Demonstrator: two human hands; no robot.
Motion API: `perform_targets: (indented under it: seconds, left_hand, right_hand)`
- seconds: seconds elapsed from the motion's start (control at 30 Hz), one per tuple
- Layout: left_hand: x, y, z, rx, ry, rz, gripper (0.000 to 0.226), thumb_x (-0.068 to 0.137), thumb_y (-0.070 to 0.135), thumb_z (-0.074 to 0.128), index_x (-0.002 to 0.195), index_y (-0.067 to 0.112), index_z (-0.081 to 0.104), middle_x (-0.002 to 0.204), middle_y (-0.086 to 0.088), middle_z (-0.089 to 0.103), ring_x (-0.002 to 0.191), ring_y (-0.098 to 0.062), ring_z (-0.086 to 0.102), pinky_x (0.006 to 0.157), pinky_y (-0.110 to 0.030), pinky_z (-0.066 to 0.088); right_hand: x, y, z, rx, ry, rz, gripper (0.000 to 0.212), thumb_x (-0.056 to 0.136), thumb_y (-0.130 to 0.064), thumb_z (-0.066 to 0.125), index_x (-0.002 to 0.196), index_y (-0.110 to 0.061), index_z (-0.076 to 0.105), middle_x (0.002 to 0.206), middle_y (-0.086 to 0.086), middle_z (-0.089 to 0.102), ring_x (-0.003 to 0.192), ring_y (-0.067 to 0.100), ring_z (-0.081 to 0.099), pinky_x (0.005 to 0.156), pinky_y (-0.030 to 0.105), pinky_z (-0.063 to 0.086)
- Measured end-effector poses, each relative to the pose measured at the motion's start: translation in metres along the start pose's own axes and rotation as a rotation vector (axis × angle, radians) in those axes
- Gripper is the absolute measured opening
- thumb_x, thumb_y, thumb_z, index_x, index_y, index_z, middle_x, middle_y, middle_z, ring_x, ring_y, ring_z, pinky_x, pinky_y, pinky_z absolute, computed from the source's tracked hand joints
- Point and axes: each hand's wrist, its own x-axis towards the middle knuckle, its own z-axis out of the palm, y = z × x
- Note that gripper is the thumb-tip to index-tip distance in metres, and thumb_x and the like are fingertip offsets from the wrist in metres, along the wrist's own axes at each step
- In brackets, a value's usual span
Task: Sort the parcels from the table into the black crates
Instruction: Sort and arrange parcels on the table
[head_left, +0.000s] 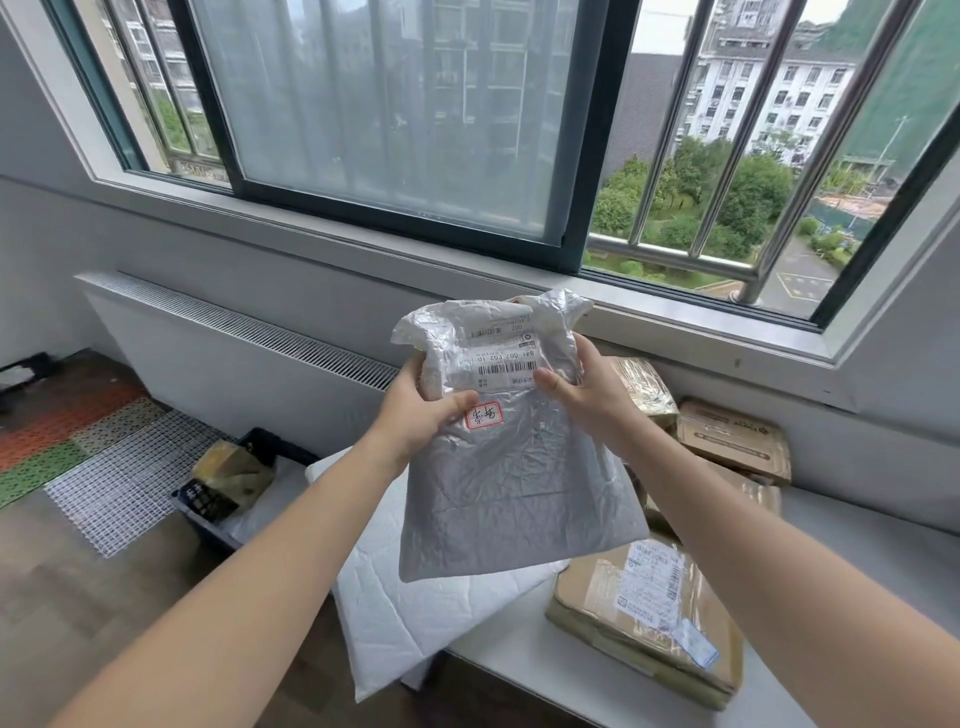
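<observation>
A grey plastic mailer bag (514, 488) with a white barcode label and a red-framed sticker hangs in the air in front of the window. My left hand (415, 410) grips its upper left side, thumb lying on the front. My right hand (587, 384) grips its upper right edge beside the label. Below it, a white padded parcel (410, 613) overhangs the left end of the white table (519, 660). A black crate (208, 519) stands on the floor at the left, with a dark parcel and a white one inside.
Several brown cardboard parcels lie on the table: one taped box (649, 618) near the front, others (732, 441) stacked by the wall under the window sill. A radiator cover (234, 332) runs along the wall. Coloured floor mats (67, 447) lie at the left.
</observation>
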Motion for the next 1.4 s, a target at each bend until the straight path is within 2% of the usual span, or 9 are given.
perform_targets:
  seconds: [0.2, 0.37, 0.57, 0.73, 0.83, 0.93, 1.2, 1.33, 1.4]
  left_hand:
    - [0.002, -0.005, -0.004, 0.047, 0.028, -0.011, 0.047, 0.080, 0.001, 0.078, 0.118, 0.017, 0.056, 0.099, 0.006, 0.070, 0.073, 0.005, 0.069, 0.059, -0.012, 0.051]
    - [0.005, -0.007, -0.009, 0.071, 0.035, -0.023, 0.045, 0.082, 0.003, 0.077, 0.119, 0.019, 0.056, 0.104, 0.004, 0.070, 0.085, -0.003, 0.068, 0.062, -0.014, 0.053]
    - [0.012, -0.002, -0.009, 0.331, 0.166, -0.019, 0.061, 0.083, 0.016, 0.080, 0.131, 0.008, 0.043, 0.116, -0.001, 0.057, 0.104, -0.018, 0.057, 0.083, -0.026, 0.043]
    - [0.023, 0.020, -0.019, 0.691, 0.072, 0.060, 0.054, 0.079, 0.027, 0.082, 0.118, 0.017, 0.046, 0.107, 0.003, 0.058, 0.096, -0.019, 0.056, 0.079, -0.029, 0.041]
    - [0.027, 0.039, -0.021, 0.948, -0.034, 0.120, 0.057, 0.078, 0.030, 0.081, 0.125, 0.021, 0.050, 0.109, 0.002, 0.062, 0.104, -0.024, 0.059, 0.083, -0.035, 0.046]
    - [0.030, 0.056, -0.018, 1.154, -0.118, 0.238, 0.057, 0.077, 0.027, 0.081, 0.127, 0.025, 0.055, 0.117, 0.000, 0.066, 0.111, -0.026, 0.060, 0.084, -0.035, 0.045]
    - [0.023, 0.075, -0.004, 1.411, -0.185, 0.607, 0.055, 0.079, 0.027, 0.076, 0.124, 0.011, 0.048, 0.119, -0.007, 0.061, 0.114, -0.028, 0.056, 0.094, -0.041, 0.038]
    - [0.019, 0.072, -0.003, 1.444, -0.143, 0.685, 0.050, 0.084, 0.017, 0.072, 0.128, 0.014, 0.049, 0.132, -0.005, 0.056, 0.140, -0.021, 0.036, 0.116, -0.051, 0.017]
    - [0.018, 0.068, -0.004, 1.402, -0.016, 0.769, 0.049, 0.086, 0.013, 0.069, 0.132, 0.015, 0.051, 0.141, -0.004, 0.054, 0.148, -0.023, 0.023, 0.119, -0.057, 0.010]
  right_hand:
    - [0.000, 0.007, 0.011, -0.050, -0.051, 0.057, 0.091, 0.085, -0.053, 0.067, 0.156, -0.017, 0.021, 0.152, 0.003, 0.042, 0.119, 0.005, 0.039, 0.092, 0.026, 0.035]
    - [0.003, 0.007, 0.018, -0.210, -0.059, 0.066, 0.090, 0.088, -0.055, 0.064, 0.154, -0.010, 0.023, 0.151, 0.009, 0.044, 0.131, 0.022, 0.046, 0.090, 0.027, 0.035]
    - [-0.002, -0.007, 0.022, -0.635, 0.087, 0.166, 0.063, 0.090, -0.066, 0.051, 0.121, -0.011, 0.048, 0.113, 0.009, 0.057, 0.102, 0.027, 0.057, 0.078, 0.040, 0.048]
    - [-0.006, -0.027, 0.012, -0.693, 0.276, -0.267, 0.050, 0.094, -0.042, 0.061, 0.131, -0.010, 0.051, 0.122, 0.012, 0.051, 0.111, 0.027, 0.049, 0.092, 0.042, 0.048]
    - [-0.002, -0.047, 0.009, -0.799, 0.159, -0.521, 0.070, 0.088, -0.042, 0.069, 0.145, -0.009, 0.044, 0.141, 0.018, 0.045, 0.130, 0.033, 0.041, 0.112, 0.048, 0.035]
    - [0.006, -0.066, 0.012, -0.917, -0.019, -0.522, 0.088, 0.086, -0.052, 0.067, 0.154, -0.015, 0.028, 0.155, 0.013, 0.031, 0.142, 0.031, 0.031, 0.120, 0.049, 0.023]
    - [0.014, -0.080, 0.026, -0.823, -0.102, -0.321, 0.094, 0.067, -0.076, 0.065, 0.139, -0.019, 0.045, 0.140, 0.007, 0.045, 0.119, 0.027, 0.052, 0.091, 0.043, 0.052]
    - [0.023, -0.071, 0.027, -0.731, -0.135, -0.229, 0.054, 0.079, -0.061, 0.069, 0.122, -0.028, 0.060, 0.101, -0.005, 0.061, 0.090, 0.018, 0.060, 0.069, 0.033, 0.048]
    - [0.025, -0.062, 0.026, -0.573, -0.118, -0.153, 0.023, 0.084, -0.051, 0.069, 0.096, -0.032, 0.065, 0.084, -0.009, 0.064, 0.076, 0.015, 0.060, 0.059, 0.031, 0.045]
